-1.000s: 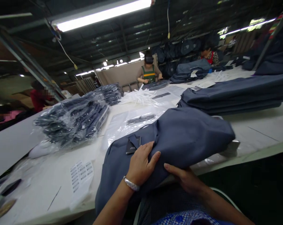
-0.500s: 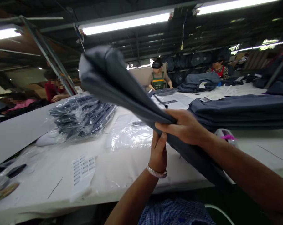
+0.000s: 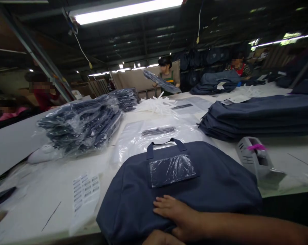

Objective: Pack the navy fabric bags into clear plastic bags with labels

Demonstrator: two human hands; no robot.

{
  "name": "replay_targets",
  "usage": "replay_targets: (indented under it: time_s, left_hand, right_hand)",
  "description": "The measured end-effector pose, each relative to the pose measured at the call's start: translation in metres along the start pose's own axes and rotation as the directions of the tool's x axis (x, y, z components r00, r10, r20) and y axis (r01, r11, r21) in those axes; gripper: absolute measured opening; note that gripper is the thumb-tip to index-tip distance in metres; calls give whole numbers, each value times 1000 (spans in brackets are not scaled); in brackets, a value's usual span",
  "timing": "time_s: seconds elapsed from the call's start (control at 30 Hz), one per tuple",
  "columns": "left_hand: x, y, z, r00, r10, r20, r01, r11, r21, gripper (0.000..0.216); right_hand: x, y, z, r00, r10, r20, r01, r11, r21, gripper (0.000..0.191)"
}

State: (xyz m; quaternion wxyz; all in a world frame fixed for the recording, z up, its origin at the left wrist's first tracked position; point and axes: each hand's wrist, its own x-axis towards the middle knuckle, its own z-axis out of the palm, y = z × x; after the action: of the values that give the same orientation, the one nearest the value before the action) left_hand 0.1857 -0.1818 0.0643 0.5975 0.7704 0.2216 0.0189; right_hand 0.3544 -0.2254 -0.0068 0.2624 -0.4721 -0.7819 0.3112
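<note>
A navy blue fabric bag (image 3: 210, 177) lies flat at the near edge of the table, with a short strap handle (image 3: 180, 144) at its top and a clear plastic pocket (image 3: 173, 170) on its face. My right hand (image 3: 179, 212) rests on the bag's lower middle, palm down with fingers stretched out. Just below it, at the bottom of the view, part of my left hand (image 3: 163, 238) shows against the bag's lower edge. The fingers of that hand are hidden.
Plastic-wrapped bags (image 3: 79, 122) are piled at left, with a barcode label sheet (image 3: 85, 190) nearer. Clear plastic bags (image 3: 133, 136) lie beyond my bag. At right are a tape dispenser (image 3: 256, 156) and stacked navy bags (image 3: 261, 115). A co-worker (image 3: 169, 73) holds a wrapped item across the table.
The bag, held up folded in both hands before, now lies spread on the table. My right hand has opened onto it, and my left has moved down to the bottom edge.
</note>
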Motion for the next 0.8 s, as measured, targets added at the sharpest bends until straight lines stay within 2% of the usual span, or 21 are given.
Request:
replay_targets:
  time_s: [0.03,0.1,0.17,0.2,0.23,0.3,0.33,0.37,0.4,0.43,0.47,0.5,0.53,0.57,0.63,0.7,0.8]
  left_hand:
    - [-2,9,-8,1000,9,14,-9,1000,9,26]
    - [6,21,-22,987,90,-136,-76,992,101,32]
    - [27,17,-28,922,198,-333,-114,960,254,33]
    - [40,10,-28,890,244,-386,-112,936,333,34]
    - [52,1,-27,878,271,-395,-103,912,397,35]
    - [70,-21,-22,890,292,-351,-87,863,498,35]
    - [75,-31,-18,897,302,-323,-89,839,537,34]
    - [77,-39,-15,901,315,-298,-97,817,569,34]
    - [77,-46,-12,901,330,-280,-107,797,594,34]
    - [76,-50,-9,899,346,-269,-116,780,615,35]
    - [74,-53,-7,895,360,-262,-122,764,633,36]
    - [72,-55,-6,890,372,-263,-123,752,648,36]
    - [70,-56,-5,886,378,-267,-119,744,658,36]
    - [69,-57,-5,884,382,-269,-117,739,663,36]
    - [70,-60,-5,879,391,-272,-119,734,669,35]
    - [73,-62,-5,870,408,-278,-126,728,674,35]
    - [75,-64,-5,854,431,-291,-133,721,680,34]
  right_hand:
    - [-2,3,5,1000,-8,-12,8,1000,-2,82]
    - [-3,-2,3,998,-48,-36,48,999,8,84]
    - [-3,-15,-14,994,-109,-9,110,994,28,83]
    - [-3,-22,-27,989,-141,43,139,989,42,80]
    - [-2,-29,-42,978,-167,126,160,985,59,76]
    - [3,-33,-78,941,-162,298,134,985,113,54]
    - [7,-29,-97,926,-139,350,96,986,137,41]
    - [12,-21,-116,934,-99,343,53,989,141,32]
    - [19,-8,-135,959,-39,282,5,993,121,29]
    - [27,8,-153,990,43,131,-52,997,62,31]
    - [36,28,-170,987,130,-92,-133,991,-31,33]
    - [45,50,-184,933,222,-283,-264,957,-119,36]
    - [54,72,-195,845,334,-417,-428,891,-153,41]
    - [62,92,-204,762,437,-478,-557,819,-139,47]
    - [75,123,-215,679,549,-487,-666,740,-93,58]
    - [83,136,-221,678,581,-450,-671,739,-57,61]
    - [81,121,-225,710,509,-486,-560,827,48,65]
